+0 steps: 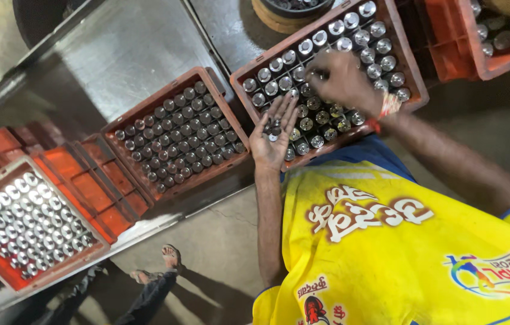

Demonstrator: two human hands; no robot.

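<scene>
My left hand (273,135) is turned palm up over the near edge of a brown-red crate (414,81) full of upright bottles. Several small dark bottle caps (274,127) lie in its cupped palm. My right hand (342,77) reaches over the same crate, a red thread band on its wrist. Its fingertips are pinched together on the top of a bottle (314,74) in the middle rows, apparently on a cap. Bottles at the crate's far end (360,33) show shiny silver tops. Those near my left hand look darker.
A second brown crate of dark-topped bottles (177,135) sits on a metal table (116,54). Left of it are empty orange crates (95,186) and an orange crate of silver-topped bottles (26,222). Another crate (484,45) is top right. Another person's sandalled feet (167,265) stand below.
</scene>
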